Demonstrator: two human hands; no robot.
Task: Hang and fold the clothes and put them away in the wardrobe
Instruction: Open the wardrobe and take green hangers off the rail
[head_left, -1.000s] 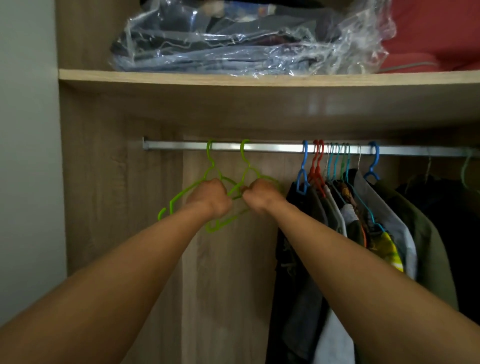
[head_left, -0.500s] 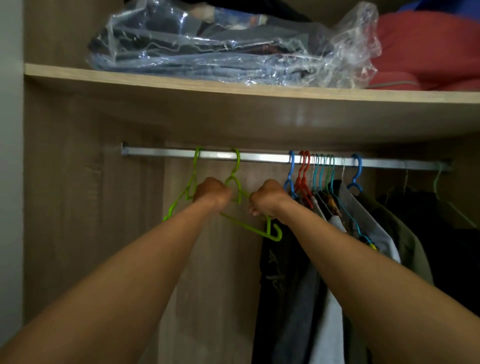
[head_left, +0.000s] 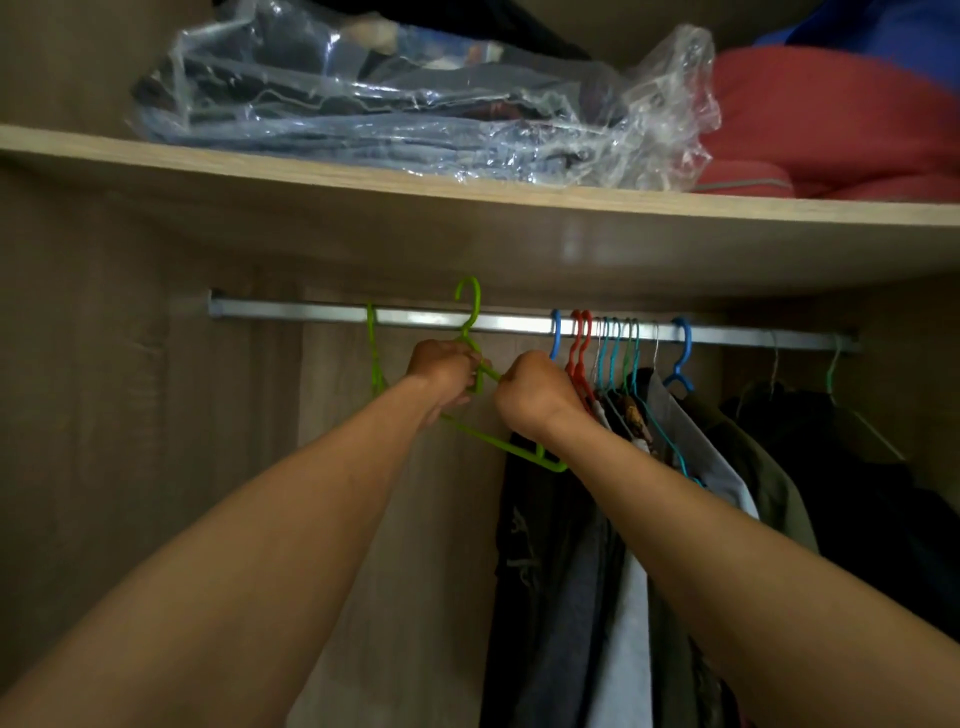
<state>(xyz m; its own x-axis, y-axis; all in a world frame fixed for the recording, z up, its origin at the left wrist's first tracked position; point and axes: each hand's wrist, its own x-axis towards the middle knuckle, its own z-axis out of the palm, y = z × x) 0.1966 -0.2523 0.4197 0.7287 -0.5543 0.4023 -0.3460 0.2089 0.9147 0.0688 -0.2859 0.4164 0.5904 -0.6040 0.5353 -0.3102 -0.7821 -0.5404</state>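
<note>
Gripping green hanger (head_left: 476, 304), left hand (head_left: 444, 376), right hand (head_left: 535, 392)

Clear plastic bag (head_left: 670, 104) lies beside red bedding (head_left: 831, 119).

Left grip (head_left: 447, 371) and right grip (head_left: 535, 392) fisted, side by side at arm's length.

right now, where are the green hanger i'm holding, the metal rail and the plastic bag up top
green hanger (head_left: 498, 442), head view, on its lower bar
metal rail (head_left: 291, 312), head view, on the bare left stretch
plastic bag (head_left: 389, 104), head view, on the middle of its front face
</note>
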